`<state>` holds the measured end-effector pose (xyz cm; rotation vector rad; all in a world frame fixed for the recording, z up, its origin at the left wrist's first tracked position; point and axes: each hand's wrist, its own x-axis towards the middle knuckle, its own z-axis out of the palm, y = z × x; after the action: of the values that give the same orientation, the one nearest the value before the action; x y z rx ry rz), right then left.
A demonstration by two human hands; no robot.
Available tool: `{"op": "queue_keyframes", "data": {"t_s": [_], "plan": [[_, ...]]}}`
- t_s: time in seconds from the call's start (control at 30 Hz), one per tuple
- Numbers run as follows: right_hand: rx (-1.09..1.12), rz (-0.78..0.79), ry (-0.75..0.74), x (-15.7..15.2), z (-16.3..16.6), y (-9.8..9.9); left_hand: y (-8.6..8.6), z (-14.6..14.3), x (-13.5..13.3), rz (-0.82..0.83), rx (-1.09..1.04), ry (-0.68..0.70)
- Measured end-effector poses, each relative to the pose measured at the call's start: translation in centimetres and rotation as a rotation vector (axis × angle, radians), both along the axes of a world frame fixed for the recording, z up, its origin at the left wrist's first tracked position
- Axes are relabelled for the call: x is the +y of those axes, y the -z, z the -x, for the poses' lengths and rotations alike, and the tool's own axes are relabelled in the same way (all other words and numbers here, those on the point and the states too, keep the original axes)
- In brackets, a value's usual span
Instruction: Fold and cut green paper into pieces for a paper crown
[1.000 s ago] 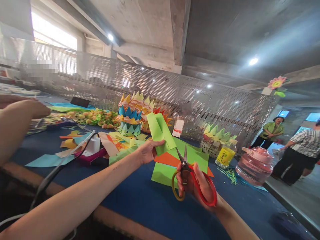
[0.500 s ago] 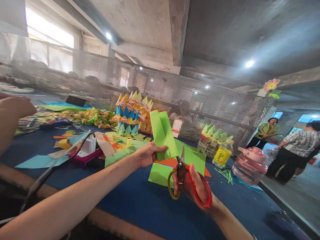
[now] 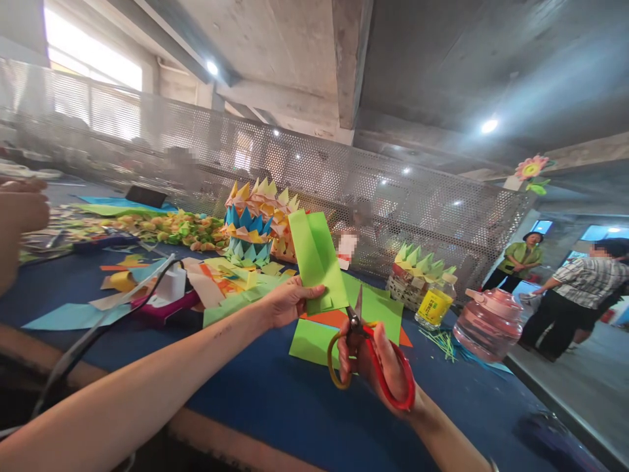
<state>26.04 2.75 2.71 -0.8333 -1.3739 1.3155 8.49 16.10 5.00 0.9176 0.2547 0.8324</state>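
Note:
My left hand (image 3: 287, 301) pinches the lower edge of a folded light-green paper strip (image 3: 317, 259) and holds it upright above the blue table (image 3: 275, 400). My right hand (image 3: 381, 367) grips red-and-yellow-handled scissors (image 3: 361, 347). The blades point up and touch the bottom right corner of the strip. Green and orange paper sheets (image 3: 344, 324) lie flat on the table under both hands.
A spiky multicoloured paper tower (image 3: 253, 223), paper scraps (image 3: 147, 229), a white glue gun with cable (image 3: 170, 285), a green paper basket (image 3: 417, 272), a yellow-labelled bottle (image 3: 435, 301) and a pink jug (image 3: 491, 324) stand on the table. Another person's hand (image 3: 17, 216) is at far left; two people stand at right.
The scissors have moved up to the strip's lower edge and their blades have narrowed. The other person's hand at the left has drawn back towards the frame edge.

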Motion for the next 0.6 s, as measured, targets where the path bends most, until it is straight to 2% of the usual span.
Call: {"op": "queue_keyframes", "data": {"t_s": [0.27, 0.6], "plan": [[-0.018, -0.009, -0.032, -0.2, 1.5, -1.7, 0.8, -0.4, -0.4, -0.048, 0.030, 0.051], [-0.035, -0.030, -0.019, -0.2, 0.9, -1.3, 0.7, -0.3, -0.8, -0.053, 0.043, 0.081]]}}
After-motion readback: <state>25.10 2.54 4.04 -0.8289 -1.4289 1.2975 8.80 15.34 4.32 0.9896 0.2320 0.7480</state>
